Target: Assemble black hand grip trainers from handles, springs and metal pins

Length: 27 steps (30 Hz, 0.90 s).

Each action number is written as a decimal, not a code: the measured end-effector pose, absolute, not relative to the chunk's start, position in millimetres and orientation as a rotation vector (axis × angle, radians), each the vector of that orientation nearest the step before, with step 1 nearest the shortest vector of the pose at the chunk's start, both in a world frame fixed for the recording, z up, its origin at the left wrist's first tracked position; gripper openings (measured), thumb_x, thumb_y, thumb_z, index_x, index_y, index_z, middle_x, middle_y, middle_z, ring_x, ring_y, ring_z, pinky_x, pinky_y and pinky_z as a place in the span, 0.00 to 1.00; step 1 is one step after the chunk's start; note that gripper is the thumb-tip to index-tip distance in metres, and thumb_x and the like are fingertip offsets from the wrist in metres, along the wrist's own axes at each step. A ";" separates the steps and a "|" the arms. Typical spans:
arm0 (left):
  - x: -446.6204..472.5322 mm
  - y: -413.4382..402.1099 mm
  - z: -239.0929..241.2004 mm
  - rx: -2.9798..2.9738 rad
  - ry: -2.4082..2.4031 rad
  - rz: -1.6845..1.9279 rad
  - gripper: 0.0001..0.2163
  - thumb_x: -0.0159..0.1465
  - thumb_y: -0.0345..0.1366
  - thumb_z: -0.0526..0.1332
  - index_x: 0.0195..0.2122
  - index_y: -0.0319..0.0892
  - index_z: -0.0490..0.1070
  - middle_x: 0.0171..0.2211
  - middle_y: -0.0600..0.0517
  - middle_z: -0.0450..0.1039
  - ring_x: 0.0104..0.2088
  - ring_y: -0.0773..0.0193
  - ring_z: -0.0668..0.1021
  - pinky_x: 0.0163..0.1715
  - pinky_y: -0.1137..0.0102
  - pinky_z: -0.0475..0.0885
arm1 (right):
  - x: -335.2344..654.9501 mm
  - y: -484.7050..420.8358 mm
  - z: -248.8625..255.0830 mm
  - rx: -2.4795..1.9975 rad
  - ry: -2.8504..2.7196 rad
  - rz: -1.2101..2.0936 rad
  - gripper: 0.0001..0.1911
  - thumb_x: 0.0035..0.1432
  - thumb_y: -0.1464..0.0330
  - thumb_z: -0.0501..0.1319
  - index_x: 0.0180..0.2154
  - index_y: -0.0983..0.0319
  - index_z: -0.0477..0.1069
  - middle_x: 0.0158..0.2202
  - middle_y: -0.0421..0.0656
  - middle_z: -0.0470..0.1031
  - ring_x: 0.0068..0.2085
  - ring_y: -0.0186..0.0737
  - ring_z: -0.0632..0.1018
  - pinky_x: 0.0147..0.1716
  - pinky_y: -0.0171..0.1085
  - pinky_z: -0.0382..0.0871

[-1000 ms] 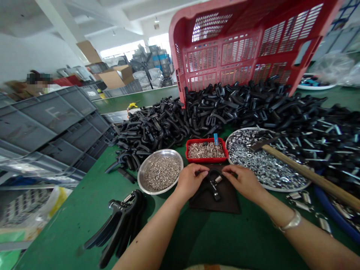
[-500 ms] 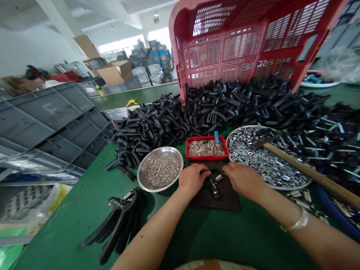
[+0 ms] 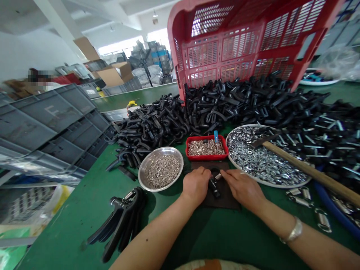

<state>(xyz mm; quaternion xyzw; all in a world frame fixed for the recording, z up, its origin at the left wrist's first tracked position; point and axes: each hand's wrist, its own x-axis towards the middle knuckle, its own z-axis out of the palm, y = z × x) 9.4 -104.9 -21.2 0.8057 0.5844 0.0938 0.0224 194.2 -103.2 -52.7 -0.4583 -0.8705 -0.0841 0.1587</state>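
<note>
Between my hands, on a dark square mat (image 3: 225, 202), lies a black hand-grip exerciser part (image 3: 215, 190) with a small coil spring (image 3: 218, 176) on it. My left hand (image 3: 197, 183) is closed on the black part from the left, fingers curled and partly hidden. My right hand (image 3: 242, 185) reaches in from the right, its fingertips pressed together at the spring's end. Several finished-looking hand grips (image 3: 123, 217), with springs fitted, are stacked at the left front.
Around the mat stand a metal bowl (image 3: 142, 176) of small parts, a red tray (image 3: 206, 158) of pins and a wide plate (image 3: 231, 157) of washers with a hammer (image 3: 303, 168) across it. Black handles (image 3: 157, 120) heap before a red crate (image 3: 202, 52). Loose springs (image 3: 323, 220) lie right.
My left hand has moved slightly right and down over the black part. My right hand has lowered, its fingers now flatter against the spring. The view has shifted slightly.
</note>
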 end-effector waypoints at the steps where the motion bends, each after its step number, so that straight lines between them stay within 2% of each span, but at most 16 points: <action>1: 9.4 -106.6 -20.7 2.496 1.806 0.279 0.13 0.65 0.40 0.47 0.34 0.44 0.70 0.33 0.51 0.70 0.33 0.64 0.72 0.30 0.72 0.65 | 195.6 -105.6 -54.1 -1.319 -2.488 -0.232 0.20 0.55 0.77 0.49 0.49 0.65 0.67 0.40 0.50 0.72 0.41 0.42 0.72 0.38 0.37 0.68; 4: 6.6 -115.0 -17.7 2.534 1.751 0.306 0.16 0.63 0.46 0.47 0.41 0.45 0.70 0.37 0.49 0.71 0.38 0.60 0.71 0.33 0.69 0.66 | 198.3 -110.2 -53.8 -1.358 -2.513 -0.228 0.23 0.54 0.77 0.49 0.51 0.63 0.65 0.42 0.49 0.72 0.43 0.44 0.71 0.37 0.39 0.70; 8: 2.6 -128.1 -17.3 2.525 1.700 0.372 0.34 0.51 0.61 0.52 0.52 0.44 0.62 0.45 0.46 0.69 0.43 0.53 0.68 0.38 0.64 0.67 | 197.7 -111.0 -51.5 -1.381 -2.532 -0.245 0.24 0.53 0.76 0.50 0.53 0.59 0.63 0.43 0.49 0.71 0.44 0.45 0.71 0.37 0.40 0.70; 11: 1.5 -129.2 -21.0 2.489 1.720 0.446 0.35 0.46 0.61 0.57 0.51 0.45 0.63 0.50 0.47 0.65 0.48 0.51 0.66 0.46 0.59 0.64 | 201.2 -107.1 -42.3 -1.374 -2.564 -0.177 0.21 0.56 0.71 0.50 0.51 0.57 0.64 0.44 0.47 0.71 0.41 0.42 0.73 0.35 0.39 0.71; 13: 0.0 -125.2 -23.7 2.480 1.680 0.493 0.34 0.44 0.60 0.60 0.49 0.44 0.64 0.53 0.47 0.62 0.52 0.50 0.63 0.52 0.55 0.56 | 216.4 -101.2 -30.4 -1.392 -2.511 -0.164 0.18 0.57 0.67 0.50 0.50 0.56 0.66 0.45 0.47 0.70 0.42 0.43 0.73 0.34 0.40 0.70; 15: -3.0 -120.2 -25.1 2.472 1.578 0.487 0.35 0.42 0.59 0.62 0.48 0.43 0.63 0.53 0.46 0.62 0.54 0.50 0.62 0.56 0.52 0.48 | 246.9 -92.0 -18.0 -1.532 -2.362 -0.275 0.17 0.56 0.65 0.52 0.46 0.58 0.68 0.44 0.50 0.71 0.43 0.48 0.72 0.35 0.45 0.69; 17: -6.8 -116.2 -24.5 2.460 1.484 0.458 0.37 0.40 0.60 0.62 0.48 0.43 0.63 0.53 0.45 0.62 0.55 0.50 0.61 0.57 0.50 0.43 | 288.9 -80.0 -10.7 -1.804 -2.190 -0.455 0.15 0.52 0.64 0.54 0.41 0.61 0.71 0.36 0.54 0.73 0.37 0.52 0.74 0.30 0.49 0.67; 19: -10.3 -114.1 -22.0 2.445 1.448 0.435 0.38 0.39 0.60 0.62 0.48 0.42 0.62 0.53 0.44 0.62 0.56 0.49 0.60 0.56 0.48 0.41 | 332.0 -67.5 -11.4 -2.005 -2.204 -0.509 0.12 0.48 0.61 0.57 0.33 0.61 0.73 0.27 0.53 0.73 0.27 0.49 0.74 0.21 0.45 0.64; 22: -14.1 -112.3 -16.8 2.415 1.454 0.405 0.43 0.38 0.60 0.62 0.53 0.42 0.58 0.53 0.43 0.62 0.55 0.49 0.61 0.56 0.47 0.40 | 375.6 -54.7 -20.2 -1.923 -2.259 -0.523 0.06 0.44 0.63 0.60 0.22 0.58 0.70 0.21 0.48 0.72 0.21 0.44 0.73 0.16 0.38 0.60; 25: -15.7 -108.5 -13.7 2.384 1.440 0.387 0.47 0.37 0.61 0.62 0.56 0.43 0.54 0.54 0.44 0.61 0.54 0.49 0.62 0.56 0.49 0.42 | 382.3 -55.6 -19.7 -1.774 -2.230 -0.278 0.07 0.46 0.61 0.60 0.25 0.57 0.68 0.19 0.45 0.72 0.18 0.40 0.73 0.14 0.35 0.61; 27: -15.6 -105.1 -13.6 2.362 1.437 0.395 0.47 0.35 0.62 0.61 0.55 0.44 0.58 0.53 0.45 0.63 0.53 0.49 0.63 0.57 0.51 0.43 | 369.0 -65.2 -10.1 -1.795 -2.161 -0.093 0.08 0.47 0.60 0.60 0.29 0.57 0.67 0.21 0.45 0.73 0.18 0.39 0.72 0.15 0.35 0.63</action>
